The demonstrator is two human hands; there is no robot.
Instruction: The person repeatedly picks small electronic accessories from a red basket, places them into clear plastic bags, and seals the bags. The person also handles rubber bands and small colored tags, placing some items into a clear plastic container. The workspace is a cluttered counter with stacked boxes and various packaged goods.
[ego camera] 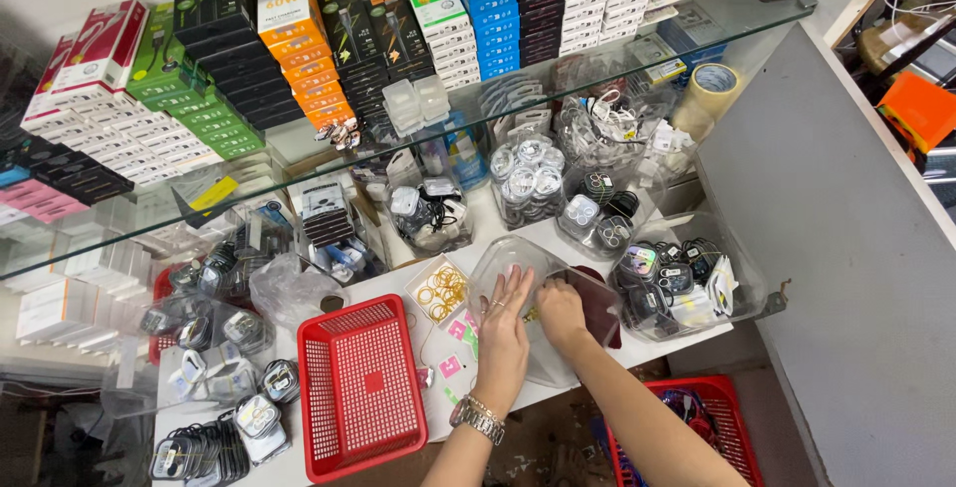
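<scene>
My left hand (503, 333) lies flat with fingers spread on a clear plastic container (508, 260) that stands on the white counter (393, 283). A metal watch is on that wrist and a ring is on one finger. My right hand (560, 313) is curled inside or at the edge of the same container, its fingertips pinched around something small and yellowish that I cannot make out. A dark red object (600, 308) lies just right of my right hand.
An empty red basket (358, 387) stands left of my hands. A small box of yellow rings (440, 291) sits behind it. Clear tubs of cables (528, 180) and small packets crowd the counter. A glass shelf (697, 24) carries stacked boxes. A grey partition (836, 248) rises at right.
</scene>
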